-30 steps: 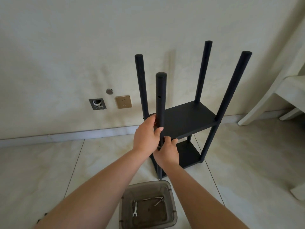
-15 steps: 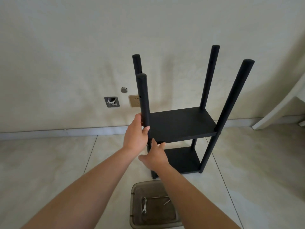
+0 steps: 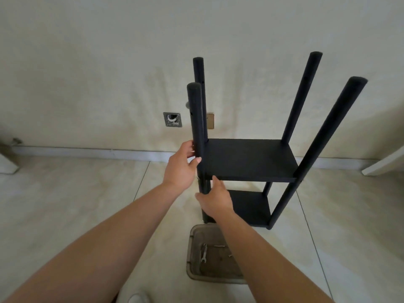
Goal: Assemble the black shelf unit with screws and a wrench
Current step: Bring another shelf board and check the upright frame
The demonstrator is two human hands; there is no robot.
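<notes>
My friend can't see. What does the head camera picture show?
Two bare hands grip the near-left post of a black shelf unit standing on a tiled floor: left hand higher, right hand lower. A wrench lies in a plastic bin below.

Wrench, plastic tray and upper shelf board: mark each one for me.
wrench (image 3: pixel 203 253), head view, middle of its shank
plastic tray (image 3: pixel 189 252), head view, left rim
upper shelf board (image 3: pixel 249 158), head view, centre of its top face
</notes>
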